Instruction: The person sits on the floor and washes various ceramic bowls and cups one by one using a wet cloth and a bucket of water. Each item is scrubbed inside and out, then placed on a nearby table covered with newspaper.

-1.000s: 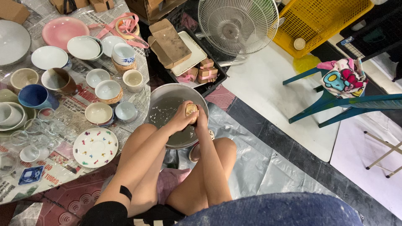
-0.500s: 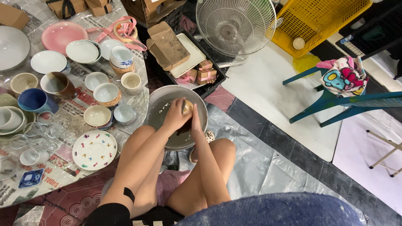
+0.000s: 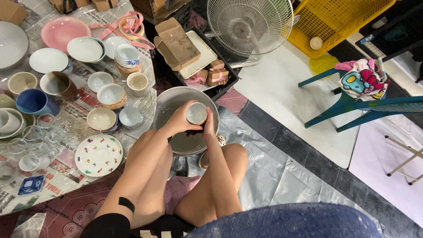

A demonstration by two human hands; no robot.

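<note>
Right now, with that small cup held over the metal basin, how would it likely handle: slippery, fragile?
The small cup looks like glazed ceramic, so probably rigid and breakable if dropped. It sits over the water-filled metal basin, so it may be wet and slippery. Both the left hand and right hand steady it, suggesting it is light.

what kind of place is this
Likely a home or small workshop floor used for washing crockery: a metal basin of water, bowls and cups spread on newspaper, a floor fan.

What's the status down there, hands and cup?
Left hand and right hand both grip small white cup. Cup above metal basin. Nothing blocking.
</note>
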